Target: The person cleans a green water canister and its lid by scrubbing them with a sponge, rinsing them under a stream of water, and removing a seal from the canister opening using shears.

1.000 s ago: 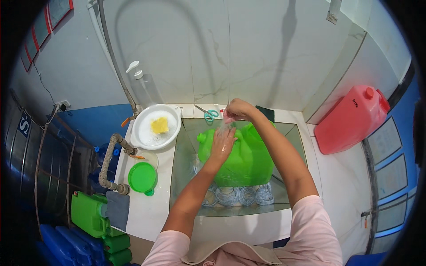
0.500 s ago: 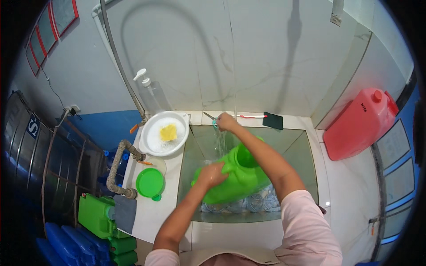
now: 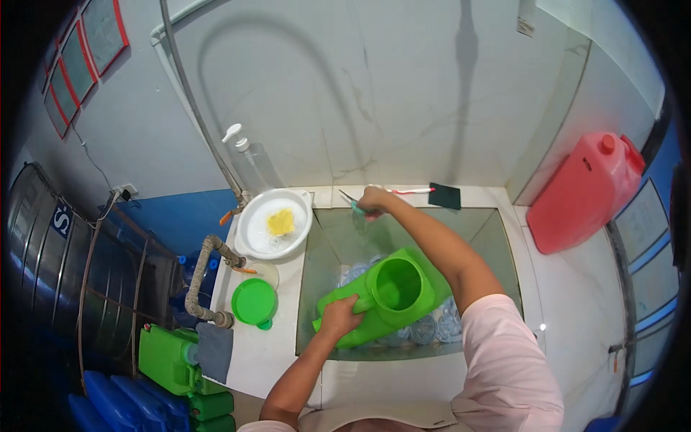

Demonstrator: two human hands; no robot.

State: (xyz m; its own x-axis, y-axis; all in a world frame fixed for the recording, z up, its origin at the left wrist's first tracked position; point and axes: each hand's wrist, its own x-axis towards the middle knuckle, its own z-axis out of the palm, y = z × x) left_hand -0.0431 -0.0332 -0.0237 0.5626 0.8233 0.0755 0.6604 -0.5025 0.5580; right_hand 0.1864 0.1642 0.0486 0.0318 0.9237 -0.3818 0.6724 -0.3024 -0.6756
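The green jerrycan (image 3: 374, 324) had turned since the preceding view, its wide round mouth (image 3: 398, 283) now facing up and apparently more accessible. It lay tilted in the sink basin (image 3: 489, 234), long axis running lower left to upper right. The left hand (image 3: 341, 317) gripped its handle (image 3: 365, 292); the right hand (image 3: 376, 201) was beside the scissors (image 3: 358, 207), finger hold indeterminable.

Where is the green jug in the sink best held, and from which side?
The green jug is likely best held by its handle, coming from the person's left, where the left hand grips now. The handle is a narrow bar beside the wide mouth, which faces up; the broad body looks harder to wrap around.
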